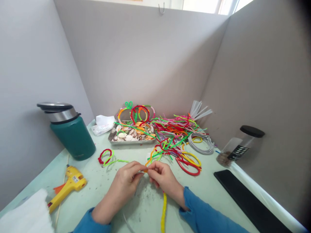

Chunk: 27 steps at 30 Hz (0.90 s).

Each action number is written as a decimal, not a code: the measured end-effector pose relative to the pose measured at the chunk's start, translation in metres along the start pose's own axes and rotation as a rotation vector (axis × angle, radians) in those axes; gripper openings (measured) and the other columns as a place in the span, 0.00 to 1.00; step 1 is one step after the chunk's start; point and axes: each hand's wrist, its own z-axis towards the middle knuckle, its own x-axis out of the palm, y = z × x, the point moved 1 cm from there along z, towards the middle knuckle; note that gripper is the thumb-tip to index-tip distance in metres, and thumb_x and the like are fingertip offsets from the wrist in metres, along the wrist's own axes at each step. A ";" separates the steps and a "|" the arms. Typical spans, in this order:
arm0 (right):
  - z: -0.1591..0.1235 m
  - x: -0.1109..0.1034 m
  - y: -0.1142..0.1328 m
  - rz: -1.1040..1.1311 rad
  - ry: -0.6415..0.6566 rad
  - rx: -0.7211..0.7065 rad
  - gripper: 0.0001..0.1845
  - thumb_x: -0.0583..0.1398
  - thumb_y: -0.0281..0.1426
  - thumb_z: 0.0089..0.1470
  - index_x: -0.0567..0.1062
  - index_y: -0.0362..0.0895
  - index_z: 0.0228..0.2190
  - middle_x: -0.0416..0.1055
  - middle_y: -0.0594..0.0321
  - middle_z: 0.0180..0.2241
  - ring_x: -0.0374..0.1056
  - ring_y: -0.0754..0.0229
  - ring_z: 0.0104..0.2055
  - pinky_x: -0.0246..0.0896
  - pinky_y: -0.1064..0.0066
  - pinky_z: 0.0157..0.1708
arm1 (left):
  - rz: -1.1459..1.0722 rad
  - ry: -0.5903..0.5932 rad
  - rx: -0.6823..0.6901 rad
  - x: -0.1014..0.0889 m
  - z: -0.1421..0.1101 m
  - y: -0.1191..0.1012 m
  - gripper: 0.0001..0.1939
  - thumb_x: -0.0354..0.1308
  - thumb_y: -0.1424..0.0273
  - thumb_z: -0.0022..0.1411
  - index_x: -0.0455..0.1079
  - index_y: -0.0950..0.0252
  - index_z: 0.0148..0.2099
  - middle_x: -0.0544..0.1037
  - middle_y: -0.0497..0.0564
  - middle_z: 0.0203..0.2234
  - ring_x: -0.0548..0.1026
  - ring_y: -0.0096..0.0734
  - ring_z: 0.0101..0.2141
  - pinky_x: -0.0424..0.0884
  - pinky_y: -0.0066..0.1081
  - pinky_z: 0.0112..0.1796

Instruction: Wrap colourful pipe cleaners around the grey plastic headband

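Note:
My left hand (pixel 127 178) and my right hand (pixel 164 176) meet over the middle of the table, fingertips almost touching. Both are closed in a pinch around an orange pipe cleaner (pixel 150 157), whose free end sticks up and away from me. A thin pale cord runs through the left fingers, and a pale length of cord (pixel 126 221) shows again lower down. Below my right hand hangs a strip wrapped in yellow pipe cleaner (pixel 164 213). My fingers hide exactly how the orange piece and the cord join.
Behind are a metal tray (pixel 132 142) of shells, finished rings (pixel 140 114), a pile of pipe cleaners (pixel 172 127) and a grey cord coil (pixel 201 144). A yellow glue gun (pixel 69 184) and teal bottle (pixel 73 137) stand left; a jar (pixel 239 147) and black strip (pixel 247 200) right.

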 end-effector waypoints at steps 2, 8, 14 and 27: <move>0.000 0.000 -0.002 -0.008 0.008 -0.014 0.04 0.56 0.30 0.47 0.67 0.41 0.26 0.63 0.71 0.15 0.51 0.72 0.12 0.45 0.79 0.11 | -0.004 0.003 -0.018 0.001 -0.001 -0.001 0.12 0.51 0.80 0.56 0.72 0.62 0.38 0.75 0.49 0.32 0.72 0.28 0.33 0.65 0.25 0.34; 0.001 0.001 -0.004 -0.014 0.019 -0.059 0.03 0.56 0.29 0.47 0.68 0.41 0.26 0.62 0.71 0.15 0.52 0.71 0.13 0.48 0.78 0.14 | -0.081 0.022 -0.183 0.002 0.000 0.000 0.19 0.52 0.76 0.56 0.63 0.63 0.51 0.76 0.48 0.32 0.69 0.25 0.26 0.63 0.25 0.29; 0.000 0.001 -0.005 -0.045 -0.005 -0.085 0.02 0.55 0.27 0.48 0.68 0.42 0.27 0.63 0.71 0.16 0.53 0.71 0.14 0.49 0.78 0.17 | -0.104 0.056 -0.296 0.002 0.002 -0.002 0.04 0.53 0.71 0.55 0.69 0.65 0.31 0.72 0.45 0.21 0.67 0.26 0.24 0.60 0.25 0.27; -0.001 0.002 -0.002 -0.114 0.007 -0.100 0.03 0.56 0.28 0.49 0.70 0.41 0.28 0.62 0.70 0.16 0.55 0.70 0.17 0.52 0.78 0.20 | -0.396 0.046 -0.464 0.008 0.004 0.000 0.11 0.50 0.64 0.57 0.65 0.65 0.27 0.64 0.41 0.14 0.59 0.22 0.15 0.54 0.23 0.18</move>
